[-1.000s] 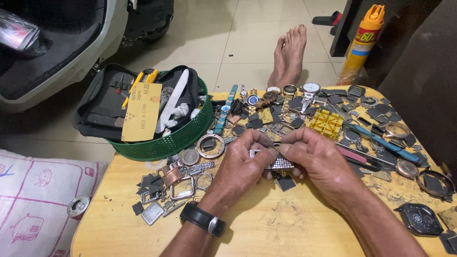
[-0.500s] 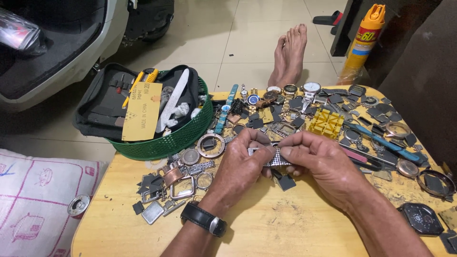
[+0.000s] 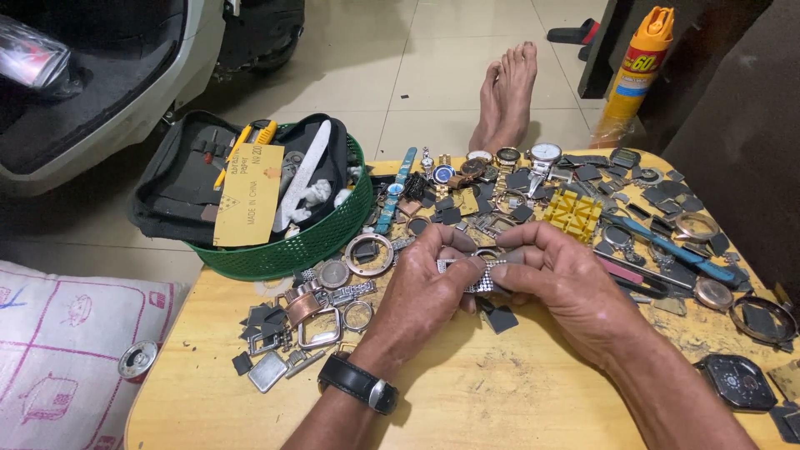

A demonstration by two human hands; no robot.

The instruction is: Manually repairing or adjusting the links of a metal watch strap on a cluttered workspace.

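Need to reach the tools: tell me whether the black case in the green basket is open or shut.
Open. The black case lies spread in the green basket, with a yellow-handled tool and a white strip showing inside.

This looks like an informal watch-repair spot set up at floor level in a home or garage: a low wooden counter [image 3: 467, 400] strewn with watch cases [image 3: 333, 312], a green basket [image 3: 287, 250] of tools, tiled floor [image 3: 417, 75], a parked scooter [image 3: 92, 108].

Two hands — left hand [image 3: 425, 287], right hand [image 3: 567, 283] — held one metal watch band [image 3: 473, 275]. One green basket [image 3: 292, 248] sat far left, one orange spray can [image 3: 635, 71] far right — loose watch parts too many to count.
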